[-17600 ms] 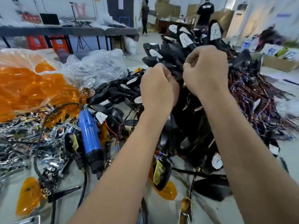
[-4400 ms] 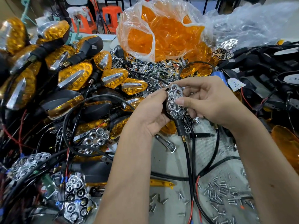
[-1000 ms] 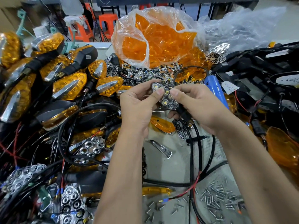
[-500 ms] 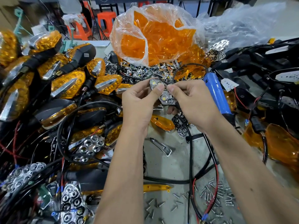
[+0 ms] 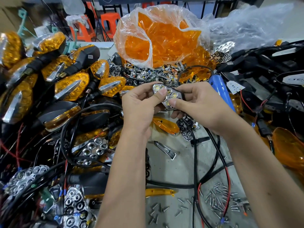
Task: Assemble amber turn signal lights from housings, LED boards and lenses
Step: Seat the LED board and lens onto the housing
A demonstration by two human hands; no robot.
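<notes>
In the head view, both hands are meeting above the middle of the table (image 5: pixel 177 168), each pinching the same chrome reflector unit (image 5: pixel 169 96), whose honeycomb cells are showing pale LEDs. The left hand (image 5: pixel 139 109) is pressing its thumb on the unit's upper left end, and the right hand (image 5: pixel 200 106) is curling its fingers around the lower right end with the thumb on the face. A dark housing seems to be sitting behind the reflector, though the fingers are hiding most of it. Just behind the hands, a clear plastic bag (image 5: pixel 161 38) of amber lenses is standing open. Finished amber lights (image 5: pixel 72 86) are piling up on the left. A blue electric screwdriver (image 5: pixel 220 89) is lying just right of the right hand. Loose screws (image 5: pixel 218 199) are lying scattered near the front edge, beside black and red wires (image 5: pixel 195 162).
</notes>
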